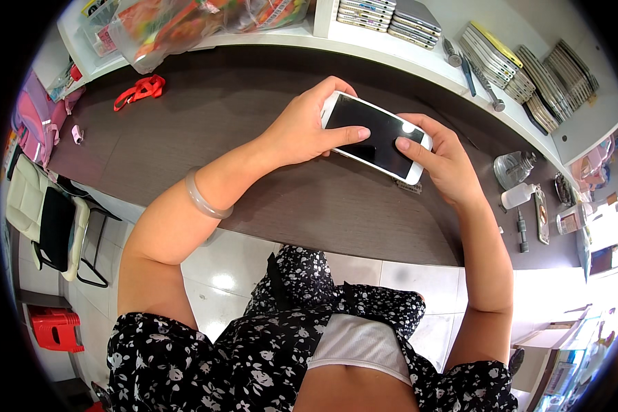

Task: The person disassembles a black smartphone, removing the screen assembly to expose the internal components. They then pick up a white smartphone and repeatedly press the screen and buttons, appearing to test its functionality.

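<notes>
A white-framed smartphone with a dark, glossy screen is held sideways above the brown desk. My left hand grips its left end, thumb lying on the screen and fingers behind the phone. Around its right end my right hand is closed, the thumb resting on the glass and the other fingers at the far edge and behind. A bright reflection shows on the screen near the right fingers. Beneath the phone's near edge a small flat piece lies on the desk, too small to make out.
Behind the desk, a white shelf holds stacked phones, several screwdrivers and a plastic bag. A red strap lies at left. At right stand a glass bottle and a white squeeze bottle. A chair is far left.
</notes>
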A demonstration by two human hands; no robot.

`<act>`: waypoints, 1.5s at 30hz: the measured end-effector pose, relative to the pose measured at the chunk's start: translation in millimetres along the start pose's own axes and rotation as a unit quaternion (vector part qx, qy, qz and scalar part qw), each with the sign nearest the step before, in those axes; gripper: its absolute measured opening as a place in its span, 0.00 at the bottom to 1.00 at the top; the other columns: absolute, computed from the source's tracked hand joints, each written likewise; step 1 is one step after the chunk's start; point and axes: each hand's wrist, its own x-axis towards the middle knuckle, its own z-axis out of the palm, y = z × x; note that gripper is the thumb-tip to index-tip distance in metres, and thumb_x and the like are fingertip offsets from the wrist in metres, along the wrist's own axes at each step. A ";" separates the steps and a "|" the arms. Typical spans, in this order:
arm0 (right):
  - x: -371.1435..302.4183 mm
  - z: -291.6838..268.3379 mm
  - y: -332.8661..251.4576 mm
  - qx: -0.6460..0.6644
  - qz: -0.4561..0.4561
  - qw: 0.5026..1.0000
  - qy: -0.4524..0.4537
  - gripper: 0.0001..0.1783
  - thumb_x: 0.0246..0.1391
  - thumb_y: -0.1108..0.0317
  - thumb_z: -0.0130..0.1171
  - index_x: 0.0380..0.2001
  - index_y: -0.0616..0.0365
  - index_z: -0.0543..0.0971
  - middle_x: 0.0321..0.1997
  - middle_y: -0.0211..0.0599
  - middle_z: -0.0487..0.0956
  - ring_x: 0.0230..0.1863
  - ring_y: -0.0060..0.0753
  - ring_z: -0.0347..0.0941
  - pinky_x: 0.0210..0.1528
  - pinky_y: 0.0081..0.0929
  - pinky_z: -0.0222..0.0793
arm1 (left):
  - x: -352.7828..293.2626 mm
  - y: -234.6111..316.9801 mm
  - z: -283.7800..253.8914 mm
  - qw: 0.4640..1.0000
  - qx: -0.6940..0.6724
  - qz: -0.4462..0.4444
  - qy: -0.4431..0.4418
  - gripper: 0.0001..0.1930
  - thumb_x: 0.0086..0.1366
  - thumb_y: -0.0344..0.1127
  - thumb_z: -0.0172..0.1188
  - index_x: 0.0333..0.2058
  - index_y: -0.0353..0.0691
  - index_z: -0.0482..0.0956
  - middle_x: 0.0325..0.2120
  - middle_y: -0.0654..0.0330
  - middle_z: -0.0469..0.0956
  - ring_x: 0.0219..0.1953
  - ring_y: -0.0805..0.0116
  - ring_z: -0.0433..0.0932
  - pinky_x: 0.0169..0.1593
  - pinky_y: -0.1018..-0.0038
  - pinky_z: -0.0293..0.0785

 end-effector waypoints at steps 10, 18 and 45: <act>-0.5 1.0 -2.2 -0.003 0.003 1.000 0.001 0.21 0.57 0.64 0.63 0.51 0.64 0.75 0.38 0.30 0.80 0.38 0.15 0.73 0.41 0.17 0.70 | -0.1 -1.7 0.1 1.000 -0.004 0.002 0.000 0.22 0.58 0.39 0.69 0.45 0.42 0.67 0.27 0.67 0.75 0.18 0.84 0.69 0.19 0.85 0.66; 0.5 0.0 0.6 -0.004 -0.002 1.000 0.005 0.20 0.58 0.64 0.62 0.50 0.63 0.76 0.39 0.29 0.80 0.38 0.15 0.73 0.42 0.17 0.69 | 0.7 -3.5 1.0 1.000 -0.003 0.009 0.003 0.20 0.60 0.38 0.68 0.46 0.42 0.67 0.26 0.68 0.74 0.18 0.84 0.69 0.19 0.86 0.65; 4.7 -5.9 3.6 0.006 0.010 0.999 0.038 0.24 0.51 0.60 0.68 0.48 0.62 0.77 0.38 0.32 0.80 0.39 0.20 0.74 0.42 0.20 0.70 | -1.3 -1.3 2.1 0.988 0.103 0.087 -0.080 0.42 0.41 0.28 0.76 0.57 0.44 0.66 0.46 0.60 0.77 0.50 0.66 0.76 0.55 0.70 0.70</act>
